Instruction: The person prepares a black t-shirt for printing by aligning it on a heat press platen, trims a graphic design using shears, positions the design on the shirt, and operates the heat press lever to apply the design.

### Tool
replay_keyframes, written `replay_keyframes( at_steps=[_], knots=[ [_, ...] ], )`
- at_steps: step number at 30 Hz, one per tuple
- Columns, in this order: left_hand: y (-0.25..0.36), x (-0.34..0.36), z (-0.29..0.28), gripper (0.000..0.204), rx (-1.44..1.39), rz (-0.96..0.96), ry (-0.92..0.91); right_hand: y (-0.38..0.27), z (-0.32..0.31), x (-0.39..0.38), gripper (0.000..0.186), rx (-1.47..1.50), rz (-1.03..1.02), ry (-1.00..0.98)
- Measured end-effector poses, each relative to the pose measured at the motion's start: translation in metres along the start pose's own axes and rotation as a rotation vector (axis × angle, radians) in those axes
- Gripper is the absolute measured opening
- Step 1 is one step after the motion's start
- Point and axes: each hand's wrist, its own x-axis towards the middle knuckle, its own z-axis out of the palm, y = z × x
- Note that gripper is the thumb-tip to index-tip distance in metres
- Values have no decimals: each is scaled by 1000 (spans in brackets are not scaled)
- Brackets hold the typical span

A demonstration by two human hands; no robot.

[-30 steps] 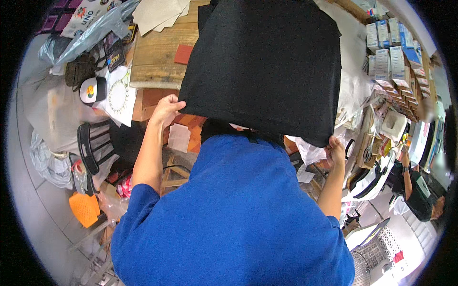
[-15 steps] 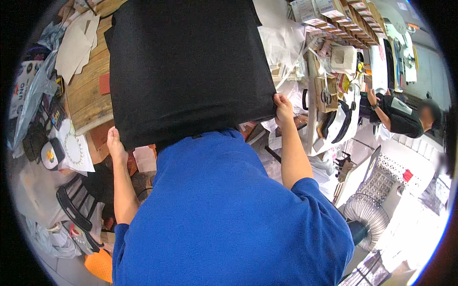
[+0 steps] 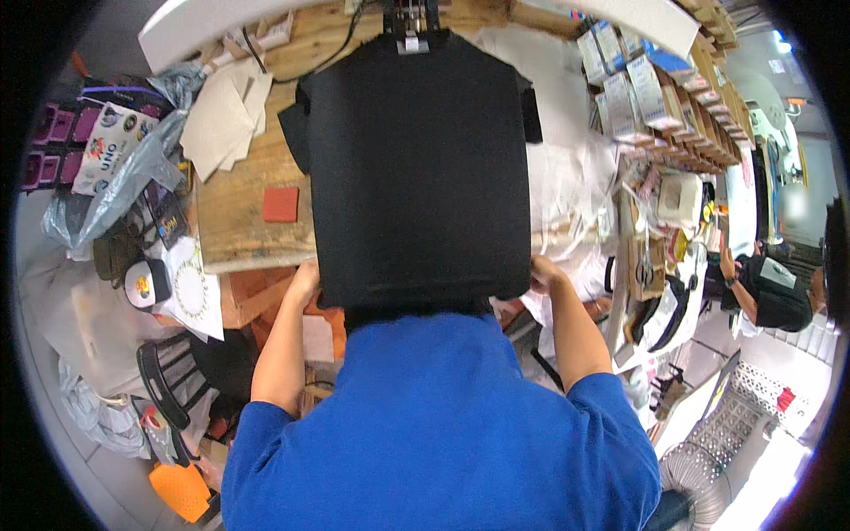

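Note:
A black T-shirt (image 3: 421,177) lies spread flat in front of me, collar at the far end and hem near my waist. Its sleeves hang out on either side. At the hem's left corner is my left hand (image 3: 306,281), closed on the fabric with its fingertips partly hidden by the shirt. My right hand (image 3: 545,273) grips the opposite corner, its fingers curled at the edge. Just beyond the collar stands a dark machine part (image 3: 412,16) with metal fittings. What bears the shirt from below is hidden.
On the wooden table (image 3: 235,243) to the left are a red square block (image 3: 281,204) and several beige sheets (image 3: 221,124). Stacked boxes (image 3: 655,93) rise at the far right, near translucent plastic sheeting (image 3: 567,177). Another person (image 3: 770,292) is at the right.
My view has shifted, so the shirt's collar, both sleeves and the machine part now show. The shirt sits straighter, and my hands are more level at its hem corners.

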Motion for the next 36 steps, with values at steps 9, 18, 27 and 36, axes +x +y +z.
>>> replay_keyframes(
  at_steps=[9, 18, 27, 36],
  knots=[
    [188, 166, -81, 75, -895, 339, -81, -279, 54, 67, 67, 451, -687, 94],
    [169, 228, -152, 43, -1089, 390, 42, -315, 20, 78, 52, 568, -687, 495],
    [203, 213, -102, 34, -1226, 333, 74, -307, -22, 94, 32, 478, -681, 404],
    [197, 218, -114, 34, -1230, 315, 110, -311, -45, 115, 37, 452, -698, 578]
  ],
)
